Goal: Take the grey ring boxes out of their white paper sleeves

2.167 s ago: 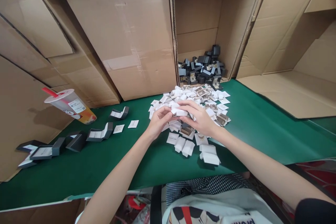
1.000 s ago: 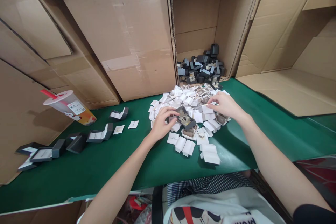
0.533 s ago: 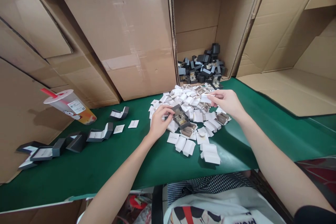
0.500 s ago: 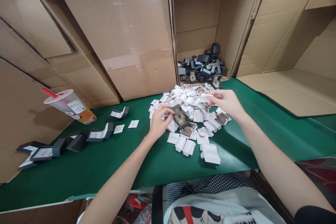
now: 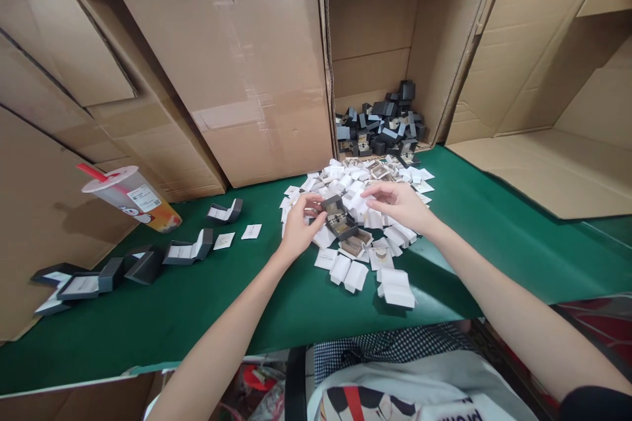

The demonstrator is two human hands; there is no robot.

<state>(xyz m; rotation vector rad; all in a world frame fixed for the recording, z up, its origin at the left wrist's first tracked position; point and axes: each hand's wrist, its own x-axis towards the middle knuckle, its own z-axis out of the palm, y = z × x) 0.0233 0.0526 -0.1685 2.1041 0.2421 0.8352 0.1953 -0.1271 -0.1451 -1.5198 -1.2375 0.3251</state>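
My left hand [image 5: 302, 223] grips a small dark hinged box [image 5: 338, 218], opened out, with a tan inside and metal hinges showing. The box is held above a heap of white folded inserts [image 5: 395, 288]. To its right, the fingers of my right hand [image 5: 402, 205] are pinched on a white insert [image 5: 363, 202], which blends into the pale heap behind. A tan-lined insert [image 5: 354, 245] lies just below the box. A white card [image 5: 326, 258] with small print rests at the heap's near left.
Several dark boxes with white inserts [image 5: 185, 251] stand on the green table [image 5: 207, 322] at left, near two small white cards [image 5: 251, 231]. A drink cup [image 5: 141, 200] leans by the cardboard. More dark boxes [image 5: 385, 125] fill the open carton [image 5: 375, 20] behind.
My right hand has moved left and slightly nearer, bringing the white insert close to the dark box. My left hand keeps hold of the box, which now tilts a little differently.
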